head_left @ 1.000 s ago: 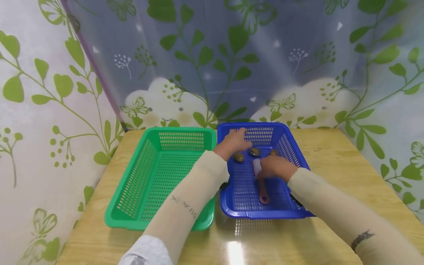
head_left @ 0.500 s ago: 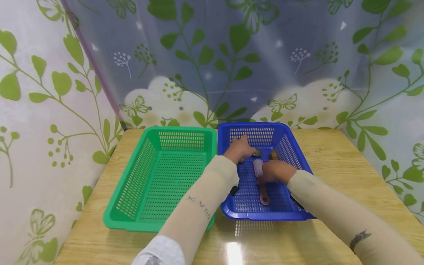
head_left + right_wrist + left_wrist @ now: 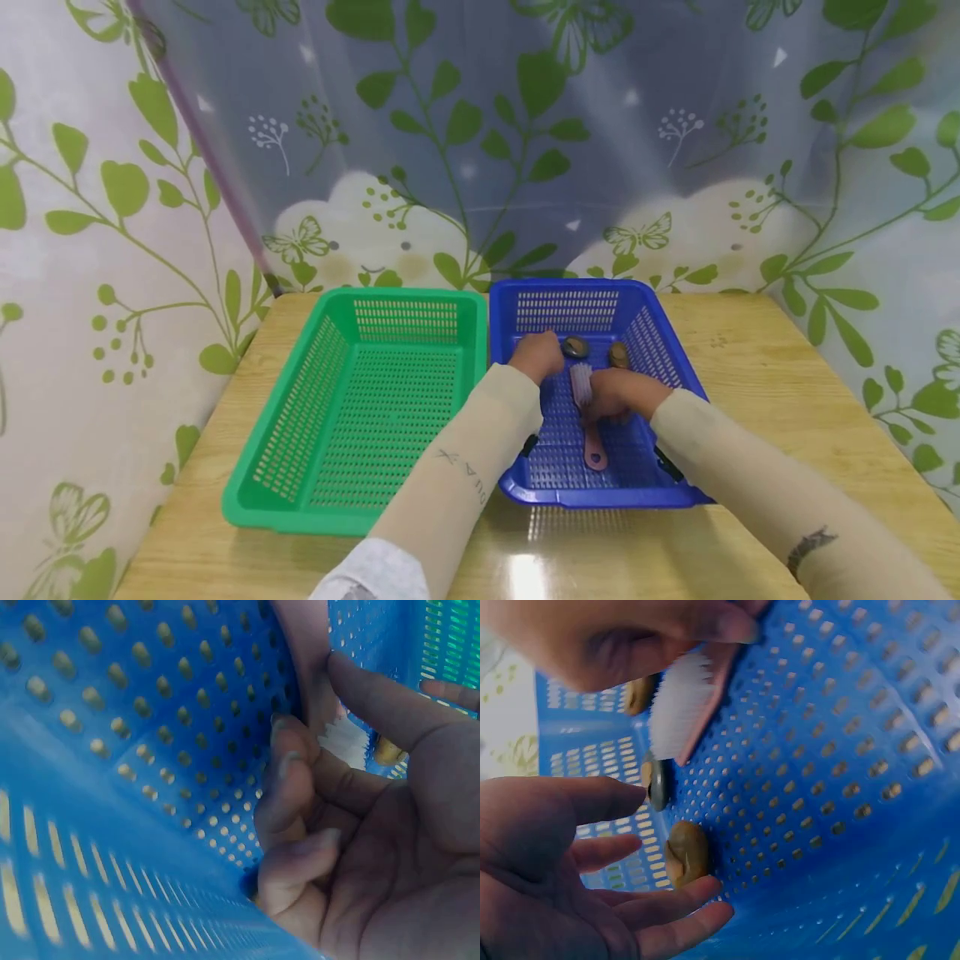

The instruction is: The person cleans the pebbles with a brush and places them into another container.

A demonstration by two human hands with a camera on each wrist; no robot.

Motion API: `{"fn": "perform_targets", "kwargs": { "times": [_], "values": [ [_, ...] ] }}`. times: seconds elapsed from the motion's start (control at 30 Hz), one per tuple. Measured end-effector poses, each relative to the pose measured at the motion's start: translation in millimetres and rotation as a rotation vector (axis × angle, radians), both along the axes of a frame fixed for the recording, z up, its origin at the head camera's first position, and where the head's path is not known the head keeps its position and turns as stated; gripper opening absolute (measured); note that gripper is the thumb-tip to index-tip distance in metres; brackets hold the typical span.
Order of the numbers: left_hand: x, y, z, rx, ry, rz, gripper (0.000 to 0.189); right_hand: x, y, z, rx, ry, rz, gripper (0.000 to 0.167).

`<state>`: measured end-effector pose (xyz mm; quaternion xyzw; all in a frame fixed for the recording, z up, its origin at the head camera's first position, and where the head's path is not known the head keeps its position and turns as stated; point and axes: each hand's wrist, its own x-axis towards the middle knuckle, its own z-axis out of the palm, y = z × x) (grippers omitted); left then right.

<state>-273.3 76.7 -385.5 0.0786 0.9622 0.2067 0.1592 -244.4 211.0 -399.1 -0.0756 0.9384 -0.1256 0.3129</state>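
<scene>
My right hand [image 3: 628, 395] pinches a brush [image 3: 595, 450] between thumb and forefinger, near where the handle meets the head. Its white bristles [image 3: 679, 709] show in the left wrist view; the other fingers [image 3: 289, 787] curl loosely. My left hand [image 3: 537, 357] hangs over the left part of the blue basket [image 3: 600, 498]. In the left wrist view its fingers are spread beside a brown rounded stone [image 3: 688, 855], with fingertips close to it; whether they touch I cannot tell. That stone is hidden in the head view. A darker stone [image 3: 575, 347] and another brown stone [image 3: 618, 355] lie beyond the brush.
A green basket [image 3: 360, 523] stands directly left of the blue one on a wooden table [image 3: 780, 400]. Both have raised, slotted walls. A leaf-patterned curtain [image 3: 480, 150] hangs behind the table.
My left hand has drawn back from the far stones towards the left stone and now covers it. The right hand and the brush have shifted slightly nearer to me.
</scene>
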Motion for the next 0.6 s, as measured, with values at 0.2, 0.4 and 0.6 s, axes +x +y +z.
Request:
{"fn": "perform_targets", "kwargs": {
  "times": [0.2,0.4,0.6],
  "values": [
    [11.2,5.7,3.7,-0.150,0.076,-0.024,0.027,1.0,2.2,-4.4,-0.088,-0.036,-0.122,0.026],
    [13.8,4.2,0.0,-0.188,0.178,0.005,0.029,3.6,3.7,-8.0,-0.126,-0.015,-0.173,0.024],
    [2.6,7.9,-11.6,-0.269,0.177,0.025,0.036,4.9,3.1,-8.8,-0.090,-0.019,-0.230,0.020]
  ]
}}
